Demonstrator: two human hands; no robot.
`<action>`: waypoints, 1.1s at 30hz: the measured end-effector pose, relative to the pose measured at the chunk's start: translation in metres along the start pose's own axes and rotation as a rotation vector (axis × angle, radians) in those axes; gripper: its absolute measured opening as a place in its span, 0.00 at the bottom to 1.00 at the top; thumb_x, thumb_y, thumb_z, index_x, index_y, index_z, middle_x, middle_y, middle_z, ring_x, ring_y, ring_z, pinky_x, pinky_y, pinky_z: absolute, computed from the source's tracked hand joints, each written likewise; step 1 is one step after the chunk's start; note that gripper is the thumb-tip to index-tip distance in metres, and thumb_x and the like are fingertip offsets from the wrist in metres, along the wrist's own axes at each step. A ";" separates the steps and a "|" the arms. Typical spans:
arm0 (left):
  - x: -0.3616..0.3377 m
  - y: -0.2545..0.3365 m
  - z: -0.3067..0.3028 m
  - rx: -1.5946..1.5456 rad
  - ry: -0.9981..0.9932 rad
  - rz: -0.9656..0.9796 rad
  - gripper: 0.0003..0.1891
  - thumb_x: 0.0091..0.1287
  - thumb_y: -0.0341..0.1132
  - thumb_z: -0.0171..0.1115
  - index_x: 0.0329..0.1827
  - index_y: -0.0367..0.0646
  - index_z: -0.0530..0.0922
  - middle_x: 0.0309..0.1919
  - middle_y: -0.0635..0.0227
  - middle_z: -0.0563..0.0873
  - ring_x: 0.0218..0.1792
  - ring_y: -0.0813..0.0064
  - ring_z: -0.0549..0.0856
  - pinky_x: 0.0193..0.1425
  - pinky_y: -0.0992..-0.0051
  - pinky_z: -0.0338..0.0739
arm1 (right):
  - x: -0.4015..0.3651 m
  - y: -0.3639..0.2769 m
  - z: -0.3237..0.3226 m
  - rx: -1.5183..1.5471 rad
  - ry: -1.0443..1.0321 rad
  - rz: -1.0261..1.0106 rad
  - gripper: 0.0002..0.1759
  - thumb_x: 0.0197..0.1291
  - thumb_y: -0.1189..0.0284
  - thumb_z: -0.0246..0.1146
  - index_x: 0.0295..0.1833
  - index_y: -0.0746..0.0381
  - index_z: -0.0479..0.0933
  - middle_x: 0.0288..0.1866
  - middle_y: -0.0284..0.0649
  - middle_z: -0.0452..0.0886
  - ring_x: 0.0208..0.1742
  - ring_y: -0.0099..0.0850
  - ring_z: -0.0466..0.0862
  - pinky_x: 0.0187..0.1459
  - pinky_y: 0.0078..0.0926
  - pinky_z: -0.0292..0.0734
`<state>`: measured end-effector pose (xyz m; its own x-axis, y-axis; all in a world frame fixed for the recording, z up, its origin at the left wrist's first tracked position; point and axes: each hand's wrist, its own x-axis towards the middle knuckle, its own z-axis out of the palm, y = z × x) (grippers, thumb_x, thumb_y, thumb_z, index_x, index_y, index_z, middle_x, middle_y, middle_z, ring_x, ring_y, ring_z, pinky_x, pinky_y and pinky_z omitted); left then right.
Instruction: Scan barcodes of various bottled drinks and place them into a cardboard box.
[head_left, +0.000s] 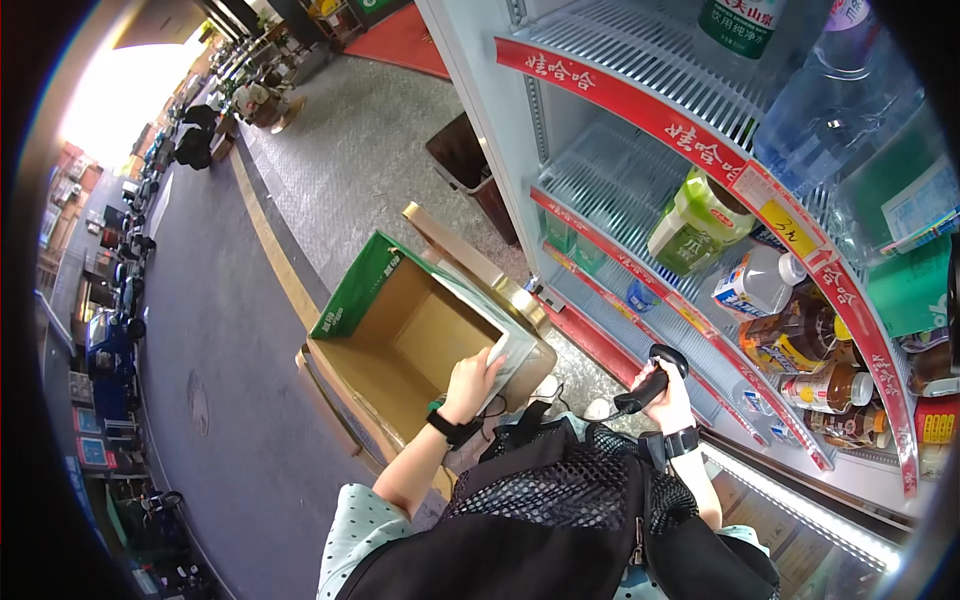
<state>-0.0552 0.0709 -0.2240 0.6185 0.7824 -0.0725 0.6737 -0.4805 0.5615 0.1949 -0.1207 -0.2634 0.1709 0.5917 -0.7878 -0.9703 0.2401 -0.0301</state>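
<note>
An opened cardboard box (440, 335), brown inside with green and white printed sides, stands tilted in front of me. My left hand (472, 388) is at its right edge, fingers closed over the box's rim. In my right hand (668, 395) is a black handheld device (645, 390) with a rounded head and a thick grip; its exact kind is not clear. That hand is beside the lower shelves of a drinks fridge (610, 250), apart from the bottles. A black band circles each wrist.
Fridge shelves hold a green-labelled bottle (697, 225), a white-capped bottle (757, 282), dark drinks (790, 335) and large clear bottles (835, 110). A brown bin (470, 170) stands behind the box. A street with parked vehicles (110, 350) runs along the left; people (255, 105) are farther off.
</note>
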 end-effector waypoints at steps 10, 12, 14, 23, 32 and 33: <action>0.018 0.004 0.009 0.043 0.052 -0.125 0.19 0.61 0.47 0.54 0.36 0.36 0.74 0.22 0.48 0.80 0.28 0.50 0.80 0.33 0.60 0.74 | 0.007 0.008 -0.022 0.038 0.010 0.079 0.07 0.49 0.72 0.59 0.34 0.60 0.71 0.25 0.33 0.73 0.29 0.29 0.74 0.38 0.33 0.71; 0.016 0.011 -0.004 0.132 -0.084 -0.145 0.22 0.59 0.49 0.55 0.42 0.35 0.73 0.27 0.49 0.81 0.31 0.52 0.81 0.37 0.60 0.76 | 0.007 0.010 -0.021 0.014 -0.047 0.046 0.07 0.49 0.71 0.59 0.33 0.61 0.71 0.24 0.34 0.73 0.28 0.30 0.73 0.38 0.33 0.71; 0.008 0.003 -0.010 0.361 -0.077 -0.041 0.27 0.57 0.53 0.55 0.43 0.32 0.72 0.33 0.49 0.81 0.36 0.55 0.82 0.39 0.63 0.76 | 0.001 0.011 -0.017 0.012 -0.062 0.031 0.07 0.50 0.70 0.59 0.31 0.62 0.70 0.24 0.34 0.71 0.28 0.31 0.72 0.37 0.32 0.70; 0.032 0.159 -0.193 -0.306 0.053 0.452 0.19 0.59 0.35 0.61 0.51 0.38 0.73 0.47 0.58 0.79 0.50 0.67 0.78 0.54 0.73 0.70 | -0.030 0.001 -0.032 0.068 -0.248 -0.093 0.15 0.50 0.63 0.60 0.36 0.63 0.68 0.28 0.37 0.71 0.31 0.31 0.72 0.40 0.31 0.69; 0.178 0.309 -0.219 -0.341 0.265 0.785 0.41 0.52 0.45 0.67 0.64 0.35 0.55 0.60 0.52 0.65 0.62 0.61 0.65 0.62 0.65 0.63 | -0.065 0.001 -0.040 0.229 -0.446 -0.058 0.30 0.47 0.68 0.60 0.56 0.68 0.61 0.49 0.48 0.70 0.41 0.35 0.73 0.43 0.35 0.69; 0.212 0.318 -0.209 -0.431 0.261 0.806 0.45 0.50 0.48 0.68 0.64 0.32 0.53 0.60 0.49 0.64 0.62 0.59 0.65 0.63 0.63 0.61 | -0.076 0.006 -0.034 0.155 -0.411 -0.179 0.30 0.49 0.67 0.61 0.57 0.66 0.61 0.54 0.49 0.68 0.43 0.36 0.74 0.43 0.34 0.70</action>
<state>0.2057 0.1672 0.1111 0.6870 0.3676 0.6268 -0.1561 -0.7678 0.6214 0.1702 -0.1907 -0.2243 0.4175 0.7782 -0.4692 -0.8875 0.4601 -0.0265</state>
